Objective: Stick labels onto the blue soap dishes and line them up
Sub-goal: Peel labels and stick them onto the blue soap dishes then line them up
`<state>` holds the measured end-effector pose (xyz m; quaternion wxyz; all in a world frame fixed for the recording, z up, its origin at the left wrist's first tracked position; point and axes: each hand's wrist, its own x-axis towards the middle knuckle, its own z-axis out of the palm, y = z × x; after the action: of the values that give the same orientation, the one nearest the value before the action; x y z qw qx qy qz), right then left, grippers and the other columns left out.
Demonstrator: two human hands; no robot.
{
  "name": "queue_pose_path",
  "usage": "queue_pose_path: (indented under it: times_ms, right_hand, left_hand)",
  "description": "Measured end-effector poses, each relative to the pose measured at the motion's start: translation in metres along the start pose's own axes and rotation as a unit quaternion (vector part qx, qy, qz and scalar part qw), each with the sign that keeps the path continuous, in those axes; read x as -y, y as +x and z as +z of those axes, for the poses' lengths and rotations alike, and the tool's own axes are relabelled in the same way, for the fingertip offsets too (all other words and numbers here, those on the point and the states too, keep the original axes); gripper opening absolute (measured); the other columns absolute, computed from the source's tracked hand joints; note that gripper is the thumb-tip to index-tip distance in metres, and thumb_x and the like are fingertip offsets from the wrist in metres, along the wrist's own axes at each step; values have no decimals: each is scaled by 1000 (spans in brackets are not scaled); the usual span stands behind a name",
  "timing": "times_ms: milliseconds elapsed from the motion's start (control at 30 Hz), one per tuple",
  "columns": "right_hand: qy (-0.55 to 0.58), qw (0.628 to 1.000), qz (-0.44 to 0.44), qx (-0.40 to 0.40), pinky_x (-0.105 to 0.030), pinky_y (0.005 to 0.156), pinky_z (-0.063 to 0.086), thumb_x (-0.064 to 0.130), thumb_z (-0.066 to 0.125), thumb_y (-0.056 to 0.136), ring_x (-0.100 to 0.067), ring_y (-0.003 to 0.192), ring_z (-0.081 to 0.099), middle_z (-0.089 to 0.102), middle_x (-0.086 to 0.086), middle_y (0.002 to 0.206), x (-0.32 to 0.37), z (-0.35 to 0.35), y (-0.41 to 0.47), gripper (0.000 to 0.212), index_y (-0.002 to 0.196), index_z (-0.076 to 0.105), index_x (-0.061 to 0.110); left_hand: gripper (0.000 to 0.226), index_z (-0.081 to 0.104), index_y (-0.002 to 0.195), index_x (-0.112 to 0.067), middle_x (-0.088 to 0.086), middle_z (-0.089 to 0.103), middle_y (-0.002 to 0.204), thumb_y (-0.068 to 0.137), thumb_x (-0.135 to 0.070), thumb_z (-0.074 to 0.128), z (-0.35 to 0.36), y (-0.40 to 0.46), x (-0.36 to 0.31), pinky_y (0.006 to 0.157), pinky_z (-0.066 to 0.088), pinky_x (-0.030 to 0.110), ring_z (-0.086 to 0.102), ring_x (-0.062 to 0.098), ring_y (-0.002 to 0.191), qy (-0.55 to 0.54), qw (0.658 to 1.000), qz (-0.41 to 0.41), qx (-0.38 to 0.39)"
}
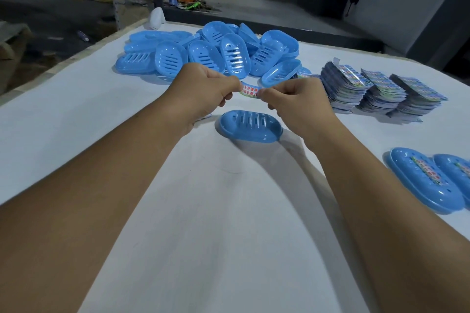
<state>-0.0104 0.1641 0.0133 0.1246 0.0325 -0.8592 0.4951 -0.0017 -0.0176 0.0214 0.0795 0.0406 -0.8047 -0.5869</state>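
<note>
A small colourful label (pixel 250 90) with red print is stretched between my two hands above the table. My left hand (pixel 203 89) pinches its left end and my right hand (pixel 295 101) pinches its right end. Just below them a single blue soap dish (pixel 250 127) lies on the white table (pixel 203 211), slots facing up, with no label on it. Two labelled blue dishes (pixel 427 180) lie side by side at the right edge of the view.
A loose heap of unlabelled blue soap dishes (pixel 216 51) fills the far middle of the table. Three stacks of label sheets (pixel 376 91) stand at the far right. A white object (pixel 156 19) sits at the far table edge. Beyond is a cluttered workshop floor.
</note>
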Motion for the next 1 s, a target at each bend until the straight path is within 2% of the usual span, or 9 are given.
queue_pose_path:
  times_ms: [167, 333, 433, 467, 533, 600, 700, 833, 1000]
  right_hand:
    - [0, 999, 33, 10, -23, 50, 40, 35, 77, 76, -5, 44, 42, 57, 7, 52, 3, -6, 0, 26, 71, 76, 9]
    - [-78, 996, 37, 30, -20, 42, 31, 42, 84, 71, -8, 41, 34, 49, 2, 50, 2, -10, -1, 46, 73, 70, -2]
    - [-138, 988, 45, 49, -27, 50, 30, 47, 83, 71, -9, 39, 31, 44, 3, 48, 0, -10, -2, 52, 75, 68, -3]
    - [-148, 986, 50, 53, -28, 51, 31, 48, 83, 71, -9, 38, 31, 44, 3, 48, 0, -10, -1, 53, 76, 68, -2]
    - [-159, 984, 52, 59, -26, 49, 29, 48, 83, 71, -10, 39, 29, 43, 1, 51, -1, -10, -1, 54, 77, 67, -4]
    - [-168, 983, 46, 62, -22, 42, 27, 45, 82, 72, -11, 41, 29, 42, -1, 52, 0, -10, -2, 53, 77, 67, -5]
    - [-172, 982, 38, 63, -21, 37, 26, 41, 81, 73, -11, 41, 28, 41, -1, 51, 0, -9, -3, 49, 73, 65, -6]
    - [-180, 981, 34, 60, -26, 49, 32, 41, 80, 73, -11, 45, 35, 49, -2, 54, 0, -8, -4, 45, 73, 68, -3]
    - [-190, 980, 25, 62, -28, 53, 35, 42, 79, 74, -13, 52, 42, 53, -2, 57, -1, -7, -4, 45, 76, 70, -1]
  left_hand:
    - [26, 79, 72, -13, -2, 68, 62, 74, -38, 81, -1, 0, 4, 56, 41, 24, 51, 10, 52, 48, 999, -14, 1]
    - [26, 76, 80, -7, 3, 66, 67, 77, -33, 79, 5, -4, 11, 55, 48, 24, 53, 7, 48, 76, 997, -16, 14]
    - [24, 75, 74, -4, 12, 66, 67, 78, -26, 82, 8, -7, 13, 48, 50, 21, 57, 5, 45, 61, 997, -14, 36]
    - [22, 76, 71, -5, 14, 70, 71, 77, -25, 83, 8, -7, 14, 50, 54, 23, 63, 7, 50, 60, 997, -13, 42]
    - [21, 77, 68, -8, 14, 73, 80, 75, -26, 84, 9, -7, 15, 63, 64, 39, 73, 19, 69, 63, 997, -12, 50]
    - [20, 77, 66, -13, 11, 74, 84, 71, -31, 82, 10, -7, 16, 75, 63, 48, 74, 27, 84, 92, 995, 0, 44]
    - [17, 77, 64, -25, -4, 74, 75, 71, -40, 78, 11, -7, 18, 66, 55, 32, 69, 15, 78, 185, 982, 36, 6]
    - [21, 76, 63, -21, -6, 70, 62, 73, -40, 77, 13, -7, 18, 63, 50, 29, 67, 13, 70, 214, 976, 45, -7]
    - [25, 75, 64, -21, -8, 70, 64, 76, -43, 76, 14, -6, 16, 59, 44, 25, 65, 8, 71, 260, 963, 65, -16]
